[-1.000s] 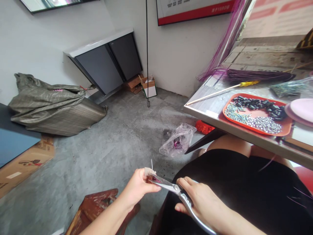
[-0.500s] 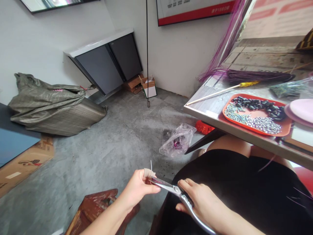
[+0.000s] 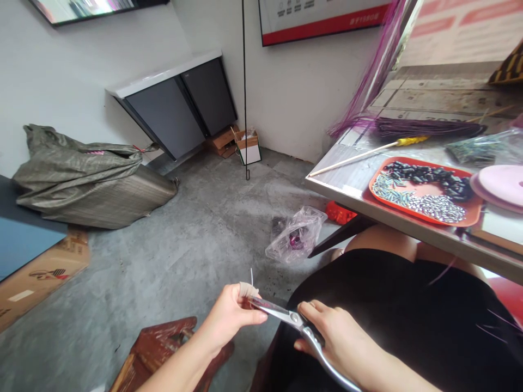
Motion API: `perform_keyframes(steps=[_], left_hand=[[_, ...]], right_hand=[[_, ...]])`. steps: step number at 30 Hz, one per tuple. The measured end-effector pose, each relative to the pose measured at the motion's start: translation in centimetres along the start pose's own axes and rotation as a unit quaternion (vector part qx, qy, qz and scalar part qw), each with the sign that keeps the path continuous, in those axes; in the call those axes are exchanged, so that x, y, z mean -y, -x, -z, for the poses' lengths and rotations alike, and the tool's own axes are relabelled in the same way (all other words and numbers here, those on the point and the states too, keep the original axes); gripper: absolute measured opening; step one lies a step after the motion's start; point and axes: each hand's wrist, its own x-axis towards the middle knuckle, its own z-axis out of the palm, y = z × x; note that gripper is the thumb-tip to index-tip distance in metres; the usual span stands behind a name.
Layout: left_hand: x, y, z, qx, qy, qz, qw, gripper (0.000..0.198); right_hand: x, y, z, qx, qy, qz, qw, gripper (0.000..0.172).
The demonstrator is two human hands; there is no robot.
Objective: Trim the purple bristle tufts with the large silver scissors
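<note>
My right hand (image 3: 333, 332) grips a pair of metal scissors (image 3: 295, 318) by the handles, with the blades pointing left. At the blade tips is my left hand (image 3: 232, 316), its thumb and fingers pinched together. A thin white strand (image 3: 251, 276) sticks up from those fingers. Beige tape (image 3: 247, 289) wraps one of the left fingers. Something small and reddish shows by the blades, too small to name. The fingers and blades hide whatever else is pinched there.
To the right, a table (image 3: 327, 173) bears a red tray (image 3: 378, 197) of beads, a purple wire bundle (image 3: 429, 127) and pink discs (image 3: 504, 184). A clear plastic bag (image 3: 281, 245) lies on the floor. A brown wooden stool (image 3: 153, 348) stands lower left, a grey sack (image 3: 102, 188) farther left.
Both hands and the scissors keep almost the same pose. Only the view has shifted slightly, with the table appearing a little farther left.
</note>
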Motion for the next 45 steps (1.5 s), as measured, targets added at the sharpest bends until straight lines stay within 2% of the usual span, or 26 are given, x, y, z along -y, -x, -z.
perform_keyframes(steps=[6,9,13,21,29,37,45], left_hand=[[0.2,-0.2,0.4,0.003,-0.005,-0.01,1.0,0.021],[0.2,-0.1,0.5,0.002,-0.001,-0.016,1.0,0.024],[0.3,0.0,0.4,0.003,0.007,-0.011,1.0,0.024],[0.1,0.2,0.3,0.003,0.043,-0.006,0.999,0.028],[-0.3,0.6,0.7,0.05,0.132,0.026,0.99,0.021],[0.3,0.5,0.5,-0.004,0.084,0.001,0.996,0.038],[0.6,0.4,-0.5,-0.081,0.067,-0.038,0.994,0.044]], right_hand=[[-0.3,-0.2,-0.2,-0.003,0.008,-0.011,1.0,0.015],[-0.4,-0.4,0.1,-0.009,-0.035,-0.022,0.999,0.02],[-0.5,-0.2,0.5,-0.014,-0.083,-0.002,0.996,0.029],[-0.5,-0.1,0.4,0.001,-0.039,0.021,0.999,0.032],[-0.8,0.0,0.3,-0.004,-0.03,0.001,1.0,0.036],[-0.4,0.3,0.7,-0.013,-0.037,0.031,0.999,0.041],[0.1,-0.3,0.6,-0.025,-0.033,0.04,0.998,0.039]])
